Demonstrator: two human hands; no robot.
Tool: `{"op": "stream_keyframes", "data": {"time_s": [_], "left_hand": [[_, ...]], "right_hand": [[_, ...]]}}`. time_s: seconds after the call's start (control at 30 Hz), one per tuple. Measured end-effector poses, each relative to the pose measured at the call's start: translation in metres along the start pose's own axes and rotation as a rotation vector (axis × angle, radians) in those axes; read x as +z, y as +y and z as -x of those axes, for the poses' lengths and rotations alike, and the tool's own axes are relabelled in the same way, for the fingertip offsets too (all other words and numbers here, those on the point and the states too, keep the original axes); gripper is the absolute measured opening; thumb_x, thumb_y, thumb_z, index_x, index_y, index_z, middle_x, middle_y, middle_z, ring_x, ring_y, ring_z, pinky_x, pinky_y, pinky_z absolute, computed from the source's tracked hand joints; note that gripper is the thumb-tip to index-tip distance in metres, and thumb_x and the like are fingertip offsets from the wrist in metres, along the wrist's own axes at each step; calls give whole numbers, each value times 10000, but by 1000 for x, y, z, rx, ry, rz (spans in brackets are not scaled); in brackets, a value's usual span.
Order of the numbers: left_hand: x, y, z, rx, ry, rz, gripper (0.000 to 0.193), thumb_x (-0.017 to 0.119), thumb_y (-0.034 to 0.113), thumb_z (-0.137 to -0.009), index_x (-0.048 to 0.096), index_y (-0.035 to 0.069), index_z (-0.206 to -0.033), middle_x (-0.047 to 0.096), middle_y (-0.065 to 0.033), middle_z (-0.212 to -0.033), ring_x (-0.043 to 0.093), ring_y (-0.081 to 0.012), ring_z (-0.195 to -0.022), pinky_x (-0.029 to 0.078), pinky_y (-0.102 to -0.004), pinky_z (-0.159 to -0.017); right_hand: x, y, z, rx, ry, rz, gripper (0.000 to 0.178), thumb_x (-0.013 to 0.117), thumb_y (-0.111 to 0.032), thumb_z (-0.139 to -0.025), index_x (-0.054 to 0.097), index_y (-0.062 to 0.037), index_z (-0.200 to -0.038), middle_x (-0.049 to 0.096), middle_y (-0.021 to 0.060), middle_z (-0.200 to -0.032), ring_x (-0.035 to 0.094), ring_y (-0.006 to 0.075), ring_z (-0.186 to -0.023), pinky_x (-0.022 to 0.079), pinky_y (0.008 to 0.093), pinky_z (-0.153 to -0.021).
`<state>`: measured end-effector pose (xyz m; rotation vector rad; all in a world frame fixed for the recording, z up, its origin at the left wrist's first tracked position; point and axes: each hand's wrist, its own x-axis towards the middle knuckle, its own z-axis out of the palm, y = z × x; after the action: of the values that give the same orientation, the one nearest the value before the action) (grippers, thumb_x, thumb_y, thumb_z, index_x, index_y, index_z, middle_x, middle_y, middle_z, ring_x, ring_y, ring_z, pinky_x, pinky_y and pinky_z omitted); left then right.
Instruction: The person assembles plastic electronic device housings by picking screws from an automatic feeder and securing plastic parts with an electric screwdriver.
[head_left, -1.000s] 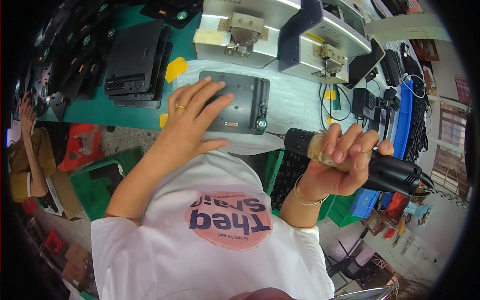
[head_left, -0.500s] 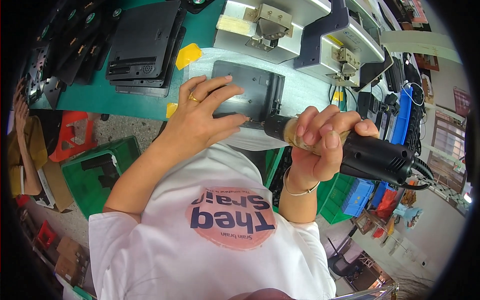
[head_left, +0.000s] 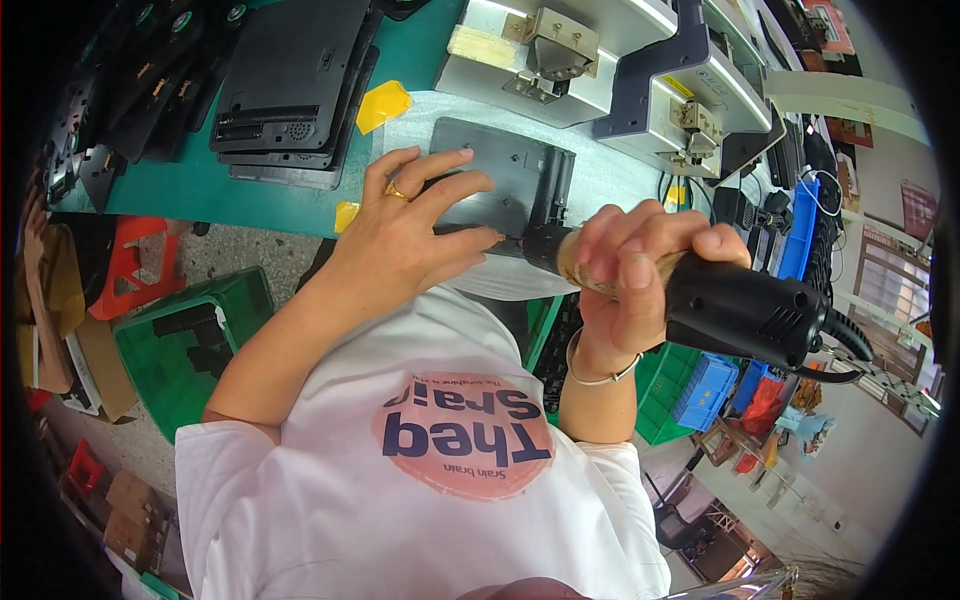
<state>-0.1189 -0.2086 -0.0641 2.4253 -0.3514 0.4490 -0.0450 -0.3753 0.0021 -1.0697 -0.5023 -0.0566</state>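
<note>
A dark grey plastic panel (head_left: 500, 170) lies flat on a pale foam sheet (head_left: 610, 185) at the near edge of the green bench. My left hand (head_left: 405, 235), with a gold ring, presses on the panel's near left part, fingers spread. My right hand (head_left: 625, 265) grips a black electric screwdriver (head_left: 740, 310) held almost level. Its nose touches the panel's near right edge, close to my left fingertips. A bracelet sits on my right wrist.
A stack of black panels (head_left: 290, 90) lies at the back left, with yellow tabs (head_left: 382, 104) beside it. Grey metal fixtures (head_left: 560, 55) stand at the back. A green bin (head_left: 190, 350) and an orange crate (head_left: 125, 270) sit on the floor, blue bins (head_left: 705, 390) at right.
My right hand has carried the screwdriver left and up, from beside the bench until its nose meets the panel's edge. My left hand has stayed on the panel.
</note>
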Motion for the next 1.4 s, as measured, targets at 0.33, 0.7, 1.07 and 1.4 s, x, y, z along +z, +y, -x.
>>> {"op": "stream_keyframes", "data": {"time_s": [0.33,0.7,1.07,1.4], "left_hand": [[3,-6,-3,10,-9,50,206,733,252,-729,713,193,-925,598,-26,-1173,486,-236,-1222,329,-457,-1024],[-1,-1,3,-10,33,85,191,746,217,-722,711,181,-907,592,-24,-1139,476,-214,-1224,329,-435,-1029],[8,-8,1,21,29,48,194,740,246,-740,710,196,-925,594,-11,-1147,481,-217,-1229,335,-437,-1013],[6,-8,3,7,-5,54,191,742,242,-735,713,193,-917,593,-11,-1151,490,-223,-1219,334,-440,-1012]], "right_hand": [[2,5,-23,44,-322,28,835,776,-251,-775,272,-157,-1435,542,100,-877,545,209,-627,489,352,-548],[-8,3,2,70,-81,116,755,809,-252,-738,382,-160,-1354,549,123,-1059,620,322,-982,516,550,-886],[-9,0,-6,47,-123,272,852,717,-428,-793,280,-48,-1417,600,164,-1044,594,377,-1090,356,570,-1043],[-15,15,-6,-70,-198,2,618,592,-533,-841,436,-104,-1258,554,104,-882,557,212,-698,493,409,-619]]}}
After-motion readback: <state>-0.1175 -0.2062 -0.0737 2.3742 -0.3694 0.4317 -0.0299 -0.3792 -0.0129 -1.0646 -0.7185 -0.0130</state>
